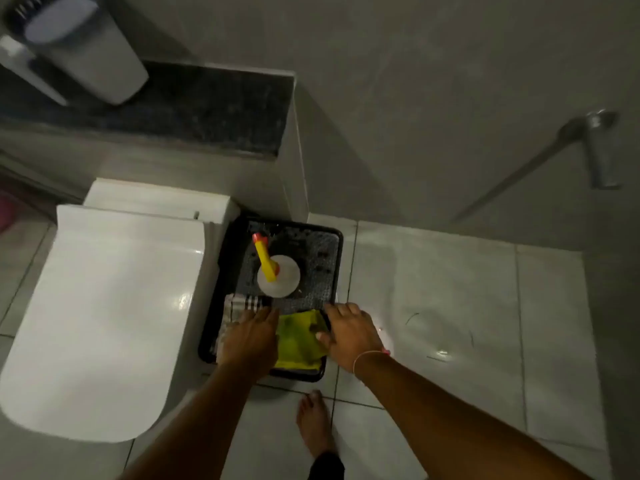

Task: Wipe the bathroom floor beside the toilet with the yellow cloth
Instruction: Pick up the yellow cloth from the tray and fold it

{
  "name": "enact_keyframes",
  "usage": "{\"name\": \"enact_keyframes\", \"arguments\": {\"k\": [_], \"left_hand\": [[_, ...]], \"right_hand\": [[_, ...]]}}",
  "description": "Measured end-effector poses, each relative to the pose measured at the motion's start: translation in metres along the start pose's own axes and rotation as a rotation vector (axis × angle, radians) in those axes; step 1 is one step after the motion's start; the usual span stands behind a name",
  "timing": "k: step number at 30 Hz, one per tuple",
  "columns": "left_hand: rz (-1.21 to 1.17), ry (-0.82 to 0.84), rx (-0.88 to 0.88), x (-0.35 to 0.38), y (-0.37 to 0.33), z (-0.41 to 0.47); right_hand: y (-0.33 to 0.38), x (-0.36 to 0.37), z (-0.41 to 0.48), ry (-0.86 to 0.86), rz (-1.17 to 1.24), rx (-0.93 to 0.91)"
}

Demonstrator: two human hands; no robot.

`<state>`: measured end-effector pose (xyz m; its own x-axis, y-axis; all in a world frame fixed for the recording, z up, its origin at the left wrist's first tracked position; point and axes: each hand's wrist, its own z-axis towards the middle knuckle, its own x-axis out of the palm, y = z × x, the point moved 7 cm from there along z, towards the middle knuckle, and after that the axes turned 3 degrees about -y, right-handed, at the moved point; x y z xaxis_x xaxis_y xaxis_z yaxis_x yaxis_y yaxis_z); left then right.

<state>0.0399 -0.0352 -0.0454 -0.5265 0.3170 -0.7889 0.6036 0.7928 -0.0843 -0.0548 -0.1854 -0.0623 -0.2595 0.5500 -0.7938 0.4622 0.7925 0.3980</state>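
The yellow cloth (297, 341) lies crumpled in the near end of a black tray (334, 237) on the floor, right of the white toilet (104, 306). My left hand (251, 341) rests palm down on a checked cloth (239, 306) at the yellow cloth's left edge. My right hand (349, 336) is over the tray's right rim, thumb touching the yellow cloth's right side. Neither hand clearly grips it. Pale floor tiles (450, 306) spread to the right of the tray.
A white spray bottle (278, 275) with a yellow and red nozzle stands in the tray's middle. My bare foot (315, 420) is just below the tray. A dark stone ledge (173, 109) holds a grey container (86, 46). A metal door handle (599, 150) is at right.
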Motion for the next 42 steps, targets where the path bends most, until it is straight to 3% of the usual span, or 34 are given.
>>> {"name": "enact_keyframes", "arguments": {"k": [3, 10, 21, 27, 34, 38, 42], "left_hand": [[-0.025, 0.015, -0.003, 0.021, 0.005, 0.031], [0.019, 0.021, 0.039, 0.059, 0.011, 0.067], [-0.027, -0.082, 0.033, 0.047, 0.007, 0.070], [-0.270, -0.137, 0.001, 0.001, -0.009, 0.044], [-0.367, -0.164, 0.215, -0.047, -0.109, 0.025], [-0.482, -0.090, 0.298, -0.027, -0.193, 0.026], [-0.624, 0.050, 0.297, 0.034, -0.275, 0.030]], "right_hand": [[0.000, 0.018, 0.035, -0.100, -0.116, -0.052], [0.001, 0.053, 0.064, -0.152, -0.248, -0.104], [-0.003, 0.054, 0.060, -0.187, -0.004, 0.014], [-0.019, 0.015, 0.034, -0.202, 0.402, 0.091], [-0.089, -0.048, -0.046, -0.169, 0.938, 0.197], [-0.160, -0.056, -0.101, -0.219, 1.188, 0.320], [-0.231, -0.020, -0.142, -0.130, 1.510, 0.465]]}}
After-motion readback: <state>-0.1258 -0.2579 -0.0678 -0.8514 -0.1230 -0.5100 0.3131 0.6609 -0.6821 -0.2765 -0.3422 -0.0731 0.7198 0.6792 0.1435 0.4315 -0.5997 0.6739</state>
